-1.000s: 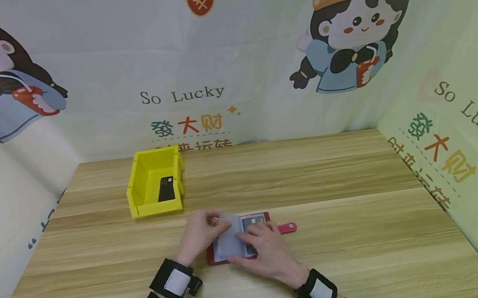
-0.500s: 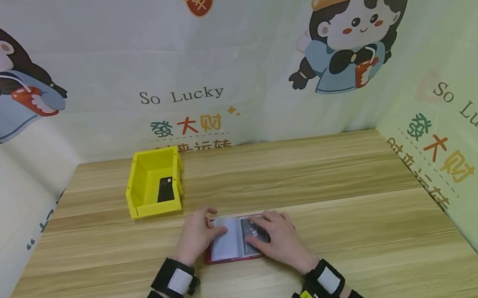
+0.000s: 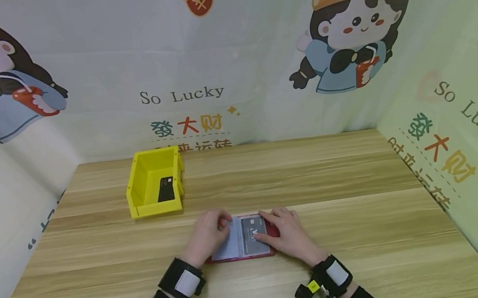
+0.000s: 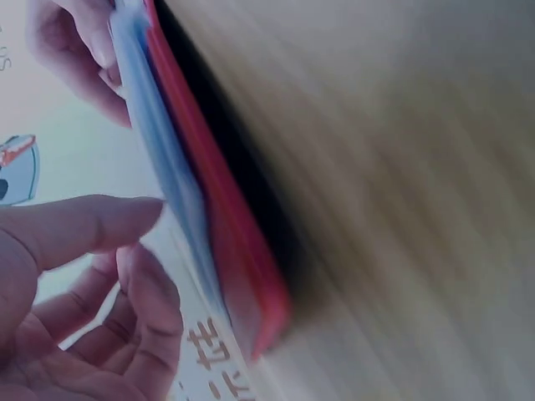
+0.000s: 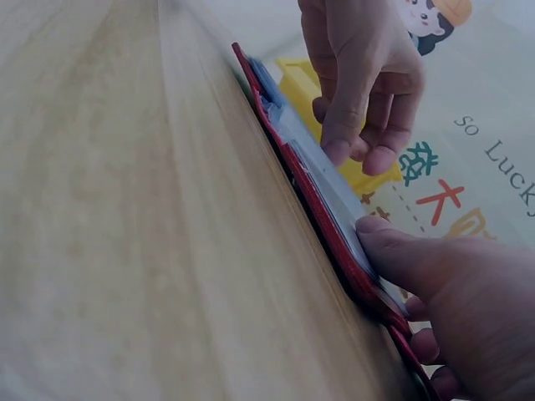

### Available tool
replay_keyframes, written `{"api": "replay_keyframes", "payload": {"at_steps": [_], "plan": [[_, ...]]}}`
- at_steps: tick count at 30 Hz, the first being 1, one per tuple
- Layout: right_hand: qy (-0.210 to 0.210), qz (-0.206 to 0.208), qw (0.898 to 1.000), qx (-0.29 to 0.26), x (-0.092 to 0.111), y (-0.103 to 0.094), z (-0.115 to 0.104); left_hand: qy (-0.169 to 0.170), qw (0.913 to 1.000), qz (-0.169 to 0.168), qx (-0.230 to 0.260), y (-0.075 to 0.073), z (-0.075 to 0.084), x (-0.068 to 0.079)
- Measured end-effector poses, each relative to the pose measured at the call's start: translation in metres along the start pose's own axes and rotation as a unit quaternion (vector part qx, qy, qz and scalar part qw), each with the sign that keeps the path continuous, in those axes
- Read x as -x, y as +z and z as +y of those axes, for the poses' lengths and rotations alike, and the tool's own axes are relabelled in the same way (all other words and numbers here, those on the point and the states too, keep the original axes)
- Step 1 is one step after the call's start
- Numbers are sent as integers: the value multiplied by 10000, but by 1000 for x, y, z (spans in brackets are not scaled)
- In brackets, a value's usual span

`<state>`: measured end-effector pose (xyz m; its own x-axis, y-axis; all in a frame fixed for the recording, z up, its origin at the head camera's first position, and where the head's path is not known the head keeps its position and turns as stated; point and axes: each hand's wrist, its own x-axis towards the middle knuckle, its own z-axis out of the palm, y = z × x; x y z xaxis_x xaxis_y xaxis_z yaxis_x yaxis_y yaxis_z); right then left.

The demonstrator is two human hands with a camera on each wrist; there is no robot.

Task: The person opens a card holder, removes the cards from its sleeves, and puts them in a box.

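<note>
A red card holder (image 4: 242,284) lies spread open on the table, with clear plastic sleeves (image 3: 227,248) inside. In its right-hand sleeve shows a dark grey bank card (image 3: 253,248). My left hand (image 3: 208,236) hovers over the left sleeves, fingers loosely curled; in the left wrist view its thumb tip comes close to the sleeve edge, and nothing shows between thumb and fingers. My right hand (image 3: 288,235) grips the holder's right side. The right wrist view has its thumb (image 5: 393,251) on the sleeves and its fingers curled at the red cover's edge.
Beyond the holder, to the left, stands a yellow bin (image 3: 156,208) with a black card (image 3: 166,189) inside. The wooden table (image 3: 331,169) ends at a printed backdrop (image 3: 261,113) behind and at both sides.
A clear sleeve that my left hand held raised now lies flat to the left. My right hand has slid rightward off the card, now uncovered, and hides the pink strap. My left hand has shifted slightly right.
</note>
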<state>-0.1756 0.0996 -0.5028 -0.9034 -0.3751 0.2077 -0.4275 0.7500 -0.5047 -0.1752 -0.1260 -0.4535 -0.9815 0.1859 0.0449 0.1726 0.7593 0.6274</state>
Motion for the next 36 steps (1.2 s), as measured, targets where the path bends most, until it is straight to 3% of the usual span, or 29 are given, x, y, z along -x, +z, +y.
{"api": "replay_keyframes", "payload": {"at_steps": [4, 8, 13, 23, 36], "plan": [[-23, 146, 9999, -3, 1, 2, 2, 277, 9991, -207, 229, 6, 4, 0], [-33, 297, 9996, 16, 2, 4, 3, 334, 9984, -343, 298, 12, 5, -2], [-16, 332, 9994, 5, 3, 4, 4, 126, 9989, -399, 218, 16, 4, -3], [-65, -31, 9999, -134, 4, -2, 8, -230, 9984, -512, 14, 13, 7, -4], [-12, 78, 10000, 57, 4, 0, 6, -436, 9973, -566, 169, 16, 11, -4]]}}
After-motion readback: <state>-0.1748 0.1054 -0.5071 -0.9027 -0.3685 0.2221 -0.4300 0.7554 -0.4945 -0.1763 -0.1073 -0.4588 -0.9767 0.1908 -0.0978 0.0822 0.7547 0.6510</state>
